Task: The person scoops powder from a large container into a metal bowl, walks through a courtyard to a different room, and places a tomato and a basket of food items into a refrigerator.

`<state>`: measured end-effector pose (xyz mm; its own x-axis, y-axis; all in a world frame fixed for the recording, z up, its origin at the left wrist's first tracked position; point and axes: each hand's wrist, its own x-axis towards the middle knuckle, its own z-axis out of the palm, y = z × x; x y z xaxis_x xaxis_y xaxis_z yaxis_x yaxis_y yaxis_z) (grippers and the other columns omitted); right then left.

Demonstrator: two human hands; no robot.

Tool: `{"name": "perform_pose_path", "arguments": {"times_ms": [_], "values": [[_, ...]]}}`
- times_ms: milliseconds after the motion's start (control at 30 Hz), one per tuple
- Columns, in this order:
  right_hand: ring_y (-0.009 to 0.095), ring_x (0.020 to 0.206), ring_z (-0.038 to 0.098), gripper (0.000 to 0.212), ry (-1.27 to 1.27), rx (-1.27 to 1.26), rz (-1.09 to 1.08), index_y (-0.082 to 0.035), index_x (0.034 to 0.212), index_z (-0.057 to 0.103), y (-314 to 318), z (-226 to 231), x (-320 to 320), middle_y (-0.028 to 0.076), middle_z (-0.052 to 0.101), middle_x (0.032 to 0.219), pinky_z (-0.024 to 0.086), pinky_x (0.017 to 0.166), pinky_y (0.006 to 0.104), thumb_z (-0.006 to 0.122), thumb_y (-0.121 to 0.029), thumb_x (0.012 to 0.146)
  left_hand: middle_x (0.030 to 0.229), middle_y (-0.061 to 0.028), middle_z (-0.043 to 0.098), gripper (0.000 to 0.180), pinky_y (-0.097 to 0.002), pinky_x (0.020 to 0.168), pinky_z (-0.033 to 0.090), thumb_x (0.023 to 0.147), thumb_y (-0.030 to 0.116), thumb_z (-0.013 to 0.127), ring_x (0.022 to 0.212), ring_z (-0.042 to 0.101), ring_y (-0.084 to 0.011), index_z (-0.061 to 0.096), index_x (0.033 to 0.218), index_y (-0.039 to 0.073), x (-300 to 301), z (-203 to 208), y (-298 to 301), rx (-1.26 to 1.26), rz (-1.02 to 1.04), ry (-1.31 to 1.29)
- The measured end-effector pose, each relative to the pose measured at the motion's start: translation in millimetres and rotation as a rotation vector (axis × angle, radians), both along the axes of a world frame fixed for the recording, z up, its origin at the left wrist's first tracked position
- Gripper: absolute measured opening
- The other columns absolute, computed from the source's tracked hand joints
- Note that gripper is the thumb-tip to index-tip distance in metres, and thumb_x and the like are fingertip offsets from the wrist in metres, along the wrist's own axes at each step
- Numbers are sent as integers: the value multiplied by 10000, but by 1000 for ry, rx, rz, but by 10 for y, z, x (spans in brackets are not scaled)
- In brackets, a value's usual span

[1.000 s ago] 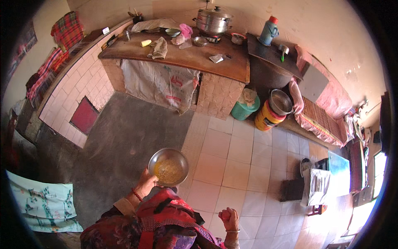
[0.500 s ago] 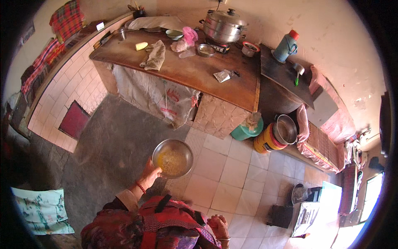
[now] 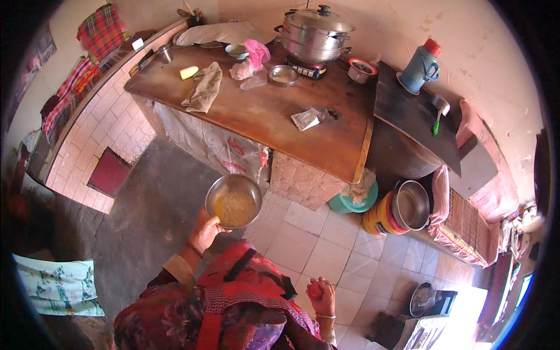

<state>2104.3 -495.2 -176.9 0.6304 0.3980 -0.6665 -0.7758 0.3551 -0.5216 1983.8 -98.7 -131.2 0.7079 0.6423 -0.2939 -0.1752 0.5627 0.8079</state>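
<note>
Now the bowl (image 3: pixel 244 185), finger-pinched by the left hand (image 3: pixel 203 232), is brought nearer the counter (image 3: pixel 256 114); something red (image 3: pixel 316 289) is clasped by the right hand (image 3: pixel 324 299).

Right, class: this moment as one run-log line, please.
left hand: grips metal bowl, yellowish contents inside | right hand: fingers curled, grasp unclear | ahead: brown counter, lidded steel pot on black cooker

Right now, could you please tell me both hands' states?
Left hand: holding the metal bowl.
Right hand: partly curled; whether it holds anything cannot be told.
</note>
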Motion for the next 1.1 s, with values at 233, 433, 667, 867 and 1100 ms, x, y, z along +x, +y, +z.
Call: {"name": "perform_pose_path", "arguments": {"times_ms": [233,433,667,867,1100], "values": [[296,908,587,216,-119,84,-100,-51,1027,536,173,-208,491,127,587,1013,511,765,442,585,-84,819,1094,-152,558,514,-408,615,574,744,36,513,849,643,-287,372,1238,41,1100,123,540,25,-25,1],[288,822,617,248,-206,-280,-73,-34,1032,529,538,95,868,121,613,944,513,710,412,609,-70,801,1108,-165,529,521,-394,583,575,733,23,507,842,631,-298,361,1233,35,2191,-228,1256,25,22,11],[275,839,616,291,-3,-182,-153,9,1066,510,1285,292,1535,151,607,975,510,759,372,592,-53,795,1119,-158,515,482,-442,653,571,745,-4,490,828,612,-277,382,1212,42,3154,-653,2137,-114,43,40],[305,906,609,339,-49,-260,-102,26,1102,498,1710,548,1900,177,579,1039,505,815,366,534,-97,789,970,-139,575,284,-433,656,575,791,36,547,816,594,-253,501,1067,-8,3771,-1229,2575,-197,117,72],[321,966,601,326,-485,-555,16,-117,978,544,1609,225,1912,167,503,1107,571,737,410,573,121,757,1050,-144,548,323,-421,634,583,814,7,525,768,604,-251,450,1128,-15,4398,-901,2539,-5,52,128]]}}
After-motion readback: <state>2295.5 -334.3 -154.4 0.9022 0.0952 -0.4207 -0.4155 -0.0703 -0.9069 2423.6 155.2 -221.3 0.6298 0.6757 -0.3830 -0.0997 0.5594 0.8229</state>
